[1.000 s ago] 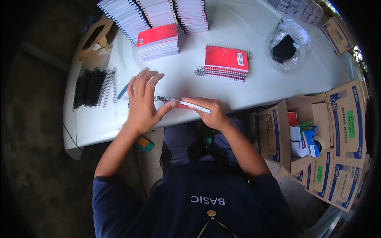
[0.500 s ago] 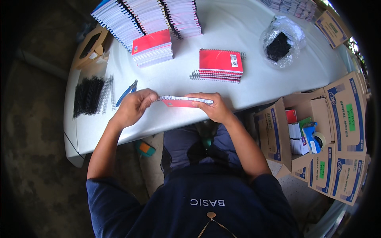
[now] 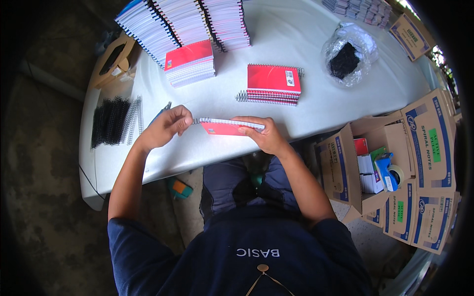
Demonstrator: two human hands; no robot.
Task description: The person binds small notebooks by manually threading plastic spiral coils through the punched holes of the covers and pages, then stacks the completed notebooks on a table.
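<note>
A thin red notebook (image 3: 222, 129) is held on edge above the near side of the table, its punched edge facing up. My right hand (image 3: 264, 133) grips its right end, thumb in front and fingers behind. A wire spiral coil (image 3: 197, 121) runs in the holes at the notebook's left part and sticks out past that end. Curled fingers of my left hand (image 3: 170, 126) pinch at the coil's protruding end; the exact contact is partly hidden. Blue-handled pliers (image 3: 161, 112) lie just behind the left hand, which covers part of them.
Loose black spiral coils (image 3: 111, 121) lie at the left. Behind stand a red-topped paper stack (image 3: 190, 61), tall bound stacks (image 3: 185, 24) and red spiral notebooks (image 3: 273, 79). A plastic bag (image 3: 348, 54) sits at right; an open carton (image 3: 338, 165) holds a blue tape dispenser (image 3: 386, 170).
My left hand has rolled slightly at the coil's end, its fingers loosening a little, and it covers more of the pliers. The notebook and right hand stay nearly in place.
</note>
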